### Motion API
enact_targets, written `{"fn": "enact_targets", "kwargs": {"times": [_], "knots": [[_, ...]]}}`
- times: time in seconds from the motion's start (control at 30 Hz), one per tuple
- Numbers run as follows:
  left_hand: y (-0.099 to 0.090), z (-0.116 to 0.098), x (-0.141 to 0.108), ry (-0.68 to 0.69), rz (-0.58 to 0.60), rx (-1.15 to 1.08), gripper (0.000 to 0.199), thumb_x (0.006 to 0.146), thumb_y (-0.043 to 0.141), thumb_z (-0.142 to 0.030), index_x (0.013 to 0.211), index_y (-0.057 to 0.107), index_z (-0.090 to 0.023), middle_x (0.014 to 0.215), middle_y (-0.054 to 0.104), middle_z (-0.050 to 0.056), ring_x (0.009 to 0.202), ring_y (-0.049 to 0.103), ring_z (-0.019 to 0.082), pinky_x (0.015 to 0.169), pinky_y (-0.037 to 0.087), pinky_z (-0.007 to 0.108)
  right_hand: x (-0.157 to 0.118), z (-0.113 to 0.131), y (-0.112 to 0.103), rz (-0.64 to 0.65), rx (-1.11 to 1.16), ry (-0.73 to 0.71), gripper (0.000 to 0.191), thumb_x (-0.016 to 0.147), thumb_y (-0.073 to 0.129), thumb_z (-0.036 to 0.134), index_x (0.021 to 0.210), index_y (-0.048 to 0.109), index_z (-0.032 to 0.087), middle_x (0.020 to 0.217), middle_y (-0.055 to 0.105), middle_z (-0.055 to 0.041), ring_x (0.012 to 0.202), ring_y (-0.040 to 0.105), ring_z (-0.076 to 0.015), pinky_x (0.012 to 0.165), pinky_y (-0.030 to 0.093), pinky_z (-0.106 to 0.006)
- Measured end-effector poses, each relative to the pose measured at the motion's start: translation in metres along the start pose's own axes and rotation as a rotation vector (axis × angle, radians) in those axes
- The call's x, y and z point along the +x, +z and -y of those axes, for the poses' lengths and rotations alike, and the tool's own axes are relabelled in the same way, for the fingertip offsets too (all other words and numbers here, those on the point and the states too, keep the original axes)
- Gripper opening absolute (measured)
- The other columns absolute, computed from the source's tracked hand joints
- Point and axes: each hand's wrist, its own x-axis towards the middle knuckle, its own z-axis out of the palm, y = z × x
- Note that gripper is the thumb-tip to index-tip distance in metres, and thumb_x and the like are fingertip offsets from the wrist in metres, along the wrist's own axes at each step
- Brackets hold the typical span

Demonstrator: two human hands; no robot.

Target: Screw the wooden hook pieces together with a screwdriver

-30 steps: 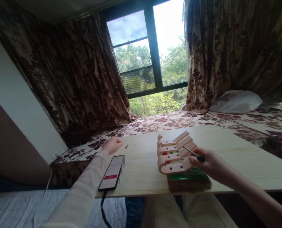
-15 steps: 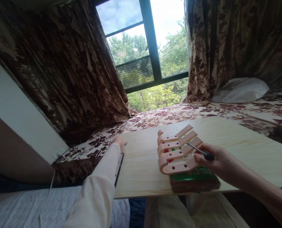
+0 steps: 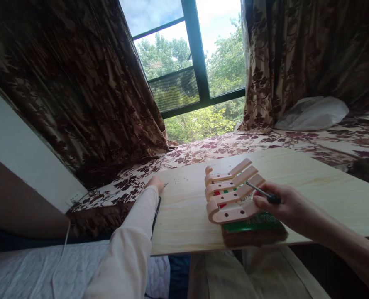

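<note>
My right hand (image 3: 276,199) is wrapped round a screwdriver (image 3: 273,198) with a dark handle. Its metal shaft points left over several pale wooden hooks (image 3: 230,197), which lie side by side with dark screw holes in them. Under the hooks is a green package (image 3: 252,227) with a brown side. At the left edge of the wooden board (image 3: 184,224), my left hand (image 3: 154,182) has its fingers curled, seen from the back. A small dark thing (image 3: 166,185) shows at the fingertips, too small to make out.
Tiny dark bits (image 3: 186,180) lie on the board right of my left hand. A dark-edged flat object (image 3: 156,214) lies partly under my left forearm. Beyond the board are a flowered cover (image 3: 209,145), a white plastic bag (image 3: 311,113) and a window between curtains.
The view has shifted a little, so the board and hooks sit slightly higher. Both hands stay in nearly the same places, and the screwdriver remains in my right hand.
</note>
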Motion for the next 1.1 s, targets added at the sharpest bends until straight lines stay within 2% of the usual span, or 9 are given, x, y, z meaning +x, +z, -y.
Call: {"fn": "enact_targets", "kwargs": {"times": [0.17,0.3,0.4,0.5,0.57,0.67,0.73,0.9,1.1], "knots": [[-0.015,-0.005,-0.012,-0.070,0.000,0.026,0.032,0.086,0.054,-0.037,0.109,0.054,-0.015,0.110,0.057,0.007,0.096,0.057,0.017,0.082,0.049,0.038,0.000,-0.001,0.001,0.005,0.012,0.003,0.027,0.076,0.048,0.045,0.076,0.059,0.021,0.062,0.062,-0.0004,0.059,0.056,-0.0181,0.053,0.041,-0.026],[-0.052,-0.022,-0.030,0.014,-0.026,-0.002,0.029,0.086,0.053,-0.038,0.100,0.057,-0.013,0.097,0.060,0.004,0.085,0.059,0.014,0.076,0.050,0.034,0.000,-0.001,0.000,0.001,0.003,0.020,0.026,0.075,0.048,0.046,0.074,0.058,0.021,0.060,0.060,-0.0001,0.057,0.054,-0.0176,0.053,0.040,-0.026],[-0.086,-0.057,-0.064,0.205,-0.072,-0.063,0.028,0.085,0.053,-0.040,0.089,0.059,-0.012,0.085,0.060,0.001,0.075,0.058,0.012,0.069,0.049,0.030,0.002,0.000,0.000,0.013,0.009,0.032,0.025,0.074,0.048,0.044,0.073,0.057,0.021,0.062,0.061,-0.0007,0.059,0.055,-0.0181,0.053,0.039,-0.026],[-0.110,-0.101,-0.122,0.519,-0.106,-0.153,0.019,0.084,0.053,-0.031,0.088,0.060,-0.014,0.079,0.061,-0.001,0.071,0.056,0.010,0.064,0.045,0.024,0.003,0.001,0.000,0.005,0.020,0.018,0.022,0.074,0.048,0.041,0.072,0.056,0.021,0.066,0.062,-0.0022,0.062,0.056,-0.0182,0.055,0.039,-0.026],[-0.116,-0.126,-0.165,0.735,-0.086,-0.187,0.014,0.080,0.054,-0.028,0.082,0.063,-0.017,0.075,0.062,-0.003,0.071,0.055,0.009,0.065,0.042,0.021,0.004,0.002,0.001,-0.004,0.021,0.016,0.020,0.074,0.048,0.039,0.073,0.056,0.020,0.067,0.063,-0.0026,0.062,0.056,-0.0178,0.055,0.039,-0.026],[-0.108,-0.150,-0.212,0.970,-0.004,-0.175,0.010,0.075,0.056,-0.021,0.075,0.066,-0.020,0.071,0.063,-0.005,0.069,0.056,0.008,0.067,0.041,0.019,0.005,0.003,0.001,-0.019,0.038,0.001,0.017,0.075,0.049,0.034,0.075,0.057,0.019,0.071,0.065,-0.0035,0.065,0.057,-0.0180,0.058,0.039,-0.026],[-0.094,-0.158,-0.225,1.043,0.013,-0.146,0.014,0.075,0.054,-0.016,0.072,0.067,-0.019,0.070,0.064,-0.003,0.068,0.055,0.008,0.066,0.040,0.020,0.006,0.005,0.001,-0.034,0.041,-0.012,0.015,0.075,0.050,0.032,0.075,0.058,0.019,0.072,0.065,-0.0035,0.067,0.057,-0.0182,0.059,0.039,-0.026],[-0.059,-0.162,-0.216,1.133,-0.027,-0.106,0.014,0.075,0.053,-0.014,0.074,0.067,-0.018,0.078,0.066,0.000,0.078,0.056,0.013,0.080,0.041,0.025,0.006,0.008,0.001,-0.048,0.058,-0.026,0.011,0.075,0.051,0.028,0.075,0.057,0.019,0.071,0.065,-0.0030,0.066,0.057,-0.0175,0.060,0.039,-0.026],[-0.039,-0.161,-0.212,1.212,-0.076,-0.080,0.018,0.078,0.051,-0.015,0.066,0.064,-0.020,0.068,0.062,-0.001,0.078,0.053,0.014,0.094,0.033,0.035,0.007,0.008,0.001,-0.066,0.039,-0.019,0.011,0.074,0.052,0.029,0.075,0.058,0.019,0.070,0.065,-0.0029,0.065,0.057,-0.0173,0.059,0.038,-0.025]]}}
